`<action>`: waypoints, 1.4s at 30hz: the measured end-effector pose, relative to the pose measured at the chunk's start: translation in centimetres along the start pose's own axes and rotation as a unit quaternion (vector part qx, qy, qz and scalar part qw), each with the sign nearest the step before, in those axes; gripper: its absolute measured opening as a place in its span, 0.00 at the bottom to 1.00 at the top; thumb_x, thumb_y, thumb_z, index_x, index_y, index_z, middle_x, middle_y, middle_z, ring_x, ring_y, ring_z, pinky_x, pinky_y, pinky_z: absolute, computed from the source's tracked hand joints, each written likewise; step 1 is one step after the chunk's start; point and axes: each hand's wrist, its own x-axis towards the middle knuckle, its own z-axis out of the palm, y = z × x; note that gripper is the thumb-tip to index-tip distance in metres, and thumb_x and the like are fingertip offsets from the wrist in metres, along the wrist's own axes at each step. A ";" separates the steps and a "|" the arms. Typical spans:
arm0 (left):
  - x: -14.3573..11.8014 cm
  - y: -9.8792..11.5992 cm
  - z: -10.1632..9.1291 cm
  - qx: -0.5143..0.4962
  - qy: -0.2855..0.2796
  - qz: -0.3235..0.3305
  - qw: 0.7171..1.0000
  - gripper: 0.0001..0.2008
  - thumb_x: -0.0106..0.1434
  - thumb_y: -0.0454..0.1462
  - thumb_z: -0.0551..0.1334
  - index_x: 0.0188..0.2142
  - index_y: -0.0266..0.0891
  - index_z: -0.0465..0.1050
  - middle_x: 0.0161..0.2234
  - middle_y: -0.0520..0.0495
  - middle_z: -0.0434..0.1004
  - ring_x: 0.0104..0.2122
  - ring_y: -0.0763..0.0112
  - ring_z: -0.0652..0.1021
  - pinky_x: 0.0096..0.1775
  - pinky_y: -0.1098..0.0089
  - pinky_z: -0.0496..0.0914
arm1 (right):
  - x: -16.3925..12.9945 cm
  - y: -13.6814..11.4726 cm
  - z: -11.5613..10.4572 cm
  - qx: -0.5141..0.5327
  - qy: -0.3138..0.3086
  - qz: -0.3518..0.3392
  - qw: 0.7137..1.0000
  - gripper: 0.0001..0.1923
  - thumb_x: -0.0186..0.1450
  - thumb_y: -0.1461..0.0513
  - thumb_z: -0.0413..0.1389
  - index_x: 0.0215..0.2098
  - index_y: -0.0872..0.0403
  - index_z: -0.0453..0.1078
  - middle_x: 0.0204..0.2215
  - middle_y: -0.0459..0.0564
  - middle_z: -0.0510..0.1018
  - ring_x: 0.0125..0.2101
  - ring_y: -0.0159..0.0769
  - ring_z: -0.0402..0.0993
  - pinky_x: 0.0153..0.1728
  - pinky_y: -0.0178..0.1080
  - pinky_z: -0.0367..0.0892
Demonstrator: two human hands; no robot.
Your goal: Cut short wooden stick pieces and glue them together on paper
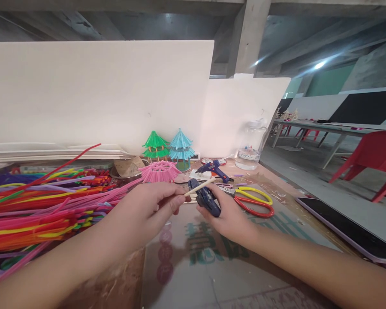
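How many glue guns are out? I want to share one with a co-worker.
2. One glue gun is held in the right hand, close to the stick in the left hand. A second glue gun lies on the table behind. Others may be hidden.

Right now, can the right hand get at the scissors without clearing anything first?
Probably yes. The scissors lie flat on the table just beyond the right hand, with nothing between them. But that hand is wrapped around a dark blue glue gun, so it would have to put it down first.
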 end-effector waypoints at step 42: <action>0.0 -0.5 1.0 0.015 0.007 0.077 0.997 0.11 0.64 0.35 0.52 0.28 0.40 0.71 0.21 0.55 0.75 0.21 0.72 0.73 0.28 0.73 0.62 | 0.1 -1.7 -1.4 -0.012 -0.049 -0.013 0.999 0.18 0.55 0.66 0.56 0.45 0.52 0.68 0.40 0.53 0.81 0.39 0.45 0.78 0.42 0.45 0.72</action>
